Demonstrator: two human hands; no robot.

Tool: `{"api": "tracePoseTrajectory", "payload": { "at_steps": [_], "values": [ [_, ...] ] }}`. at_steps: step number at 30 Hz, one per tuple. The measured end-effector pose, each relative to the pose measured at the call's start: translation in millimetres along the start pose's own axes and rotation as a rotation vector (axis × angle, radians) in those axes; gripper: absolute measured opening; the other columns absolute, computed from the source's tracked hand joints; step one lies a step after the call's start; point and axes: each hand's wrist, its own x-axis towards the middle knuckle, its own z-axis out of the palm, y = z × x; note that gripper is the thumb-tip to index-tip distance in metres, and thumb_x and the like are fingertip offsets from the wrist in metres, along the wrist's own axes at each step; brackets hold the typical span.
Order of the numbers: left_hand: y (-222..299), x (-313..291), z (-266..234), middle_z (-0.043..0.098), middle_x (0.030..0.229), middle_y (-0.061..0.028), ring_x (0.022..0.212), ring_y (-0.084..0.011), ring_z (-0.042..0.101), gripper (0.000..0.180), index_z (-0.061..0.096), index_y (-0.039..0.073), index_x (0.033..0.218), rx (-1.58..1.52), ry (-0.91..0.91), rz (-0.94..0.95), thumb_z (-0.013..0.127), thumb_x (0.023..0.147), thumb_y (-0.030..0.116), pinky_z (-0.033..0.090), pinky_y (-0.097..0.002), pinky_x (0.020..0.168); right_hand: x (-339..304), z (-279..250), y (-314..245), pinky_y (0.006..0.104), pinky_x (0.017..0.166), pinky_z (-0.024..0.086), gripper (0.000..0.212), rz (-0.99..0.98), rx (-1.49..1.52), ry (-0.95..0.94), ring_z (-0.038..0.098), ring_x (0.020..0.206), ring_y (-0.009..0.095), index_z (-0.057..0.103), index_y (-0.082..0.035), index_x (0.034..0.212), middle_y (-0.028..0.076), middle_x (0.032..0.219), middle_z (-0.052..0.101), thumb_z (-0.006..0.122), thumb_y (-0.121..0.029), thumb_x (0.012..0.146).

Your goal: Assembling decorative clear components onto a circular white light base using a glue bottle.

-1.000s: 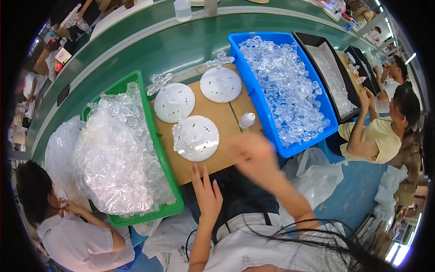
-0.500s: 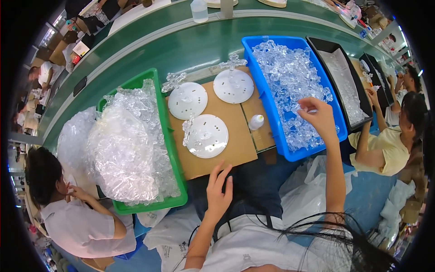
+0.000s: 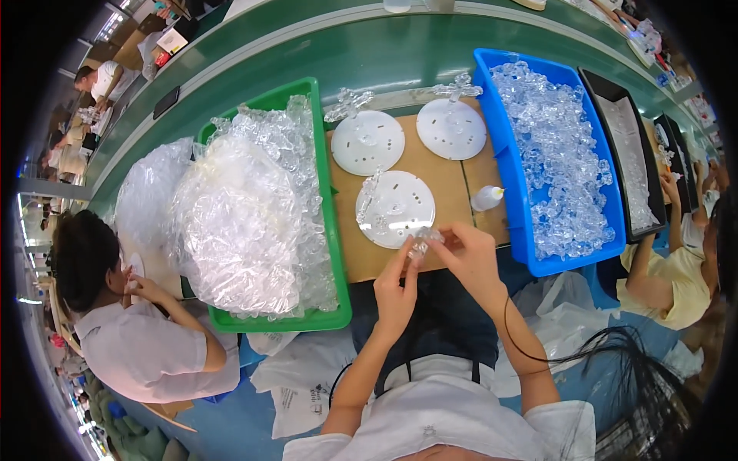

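My left hand (image 3: pixel 397 298) and my right hand (image 3: pixel 473 265) meet at the front edge of the brown cardboard (image 3: pixel 361 261). Both sets of fingers pinch a small clear plastic piece (image 3: pixel 422 243); its exact shape is partly hidden by them. Just beyond lies a white round disc (image 3: pixel 411 201) with small holes and a clear plastic part on it. Two similar discs, the left disc (image 3: pixel 388 154) and the right disc (image 3: pixel 465 146), lie farther back, each with a clear flower-like or cross-shaped plastic part. A small white bottle (image 3: pixel 484 200) leans tilted to their right.
On the left, a green bin (image 3: pixel 335 261) holds clear pieces and a large plastic bag (image 3: pixel 231 230). To the right stand a blue bin (image 3: pixel 503 150) full of clear plastic pieces and a black tray (image 3: pixel 642 146). Co-workers sit on both sides.
My right hand has left the blue bin and come to the middle with a clear piece. My left hand has closed on that piece too. The view has shifted.
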Motion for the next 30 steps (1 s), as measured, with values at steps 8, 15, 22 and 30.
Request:
{"api": "tracePoseTrajectory", "payload": {
  "at_steps": [8, 15, 22, 30],
  "values": [
    [-22, -6, -9, 0.051, 0.125, -0.0171, 0.108, -0.0342, 0.052, 0.040, 0.056, 0.005, 0.124, 0.683, 0.127, 0.348, 0.061, 0.084, 0.006, 0.044, -0.0414, 0.090, 25, 40, 17, 0.0241, 0.056, 0.048, 0.022, 0.070, 0.052, 0.022, 0.061, 0.060, 0.013, 0.061, 0.002, 0.084, 0.008, 0.069, 0.063, 0.074, -0.015, 0.078],
    [-34, 1, -11, 0.042, 0.136, -0.0186, 0.127, -0.0384, 0.039, 0.053, 0.045, 0.005, 0.134, 0.719, -0.048, 0.341, 0.061, 0.085, 0.018, 0.033, -0.0480, 0.101, 22, 39, 25, 0.0250, 0.060, 0.047, 0.025, 0.099, 0.064, -0.031, 0.057, 0.061, 0.014, 0.058, 0.000, 0.093, 0.006, 0.070, 0.059, 0.073, -0.015, 0.079],
    [-34, -3, -15, 0.040, 0.136, -0.0211, 0.132, -0.0381, 0.032, 0.058, 0.042, 0.005, 0.137, 0.812, -0.107, 0.291, 0.059, 0.087, 0.028, 0.027, -0.0537, 0.106, -36, 17, 39, 0.0336, 0.096, 0.041, 0.053, 0.061, -0.106, 0.550, 0.050, 0.115, 0.026, 0.041, 0.002, 0.129, 0.017, 0.127, 0.048, 0.066, -0.011, 0.084],
    [-27, -10, 12, 0.043, 0.131, -0.0227, 0.127, -0.0403, 0.037, 0.057, 0.043, 0.002, 0.135, 0.711, -0.104, 0.326, 0.061, 0.086, 0.025, 0.030, -0.0520, 0.105, 6, 11, 58, 0.0335, 0.098, 0.040, 0.055, 0.205, 0.031, 0.536, 0.056, 0.110, 0.026, 0.044, -0.001, 0.130, 0.016, 0.118, 0.057, 0.069, -0.010, 0.082]
  ]
}}
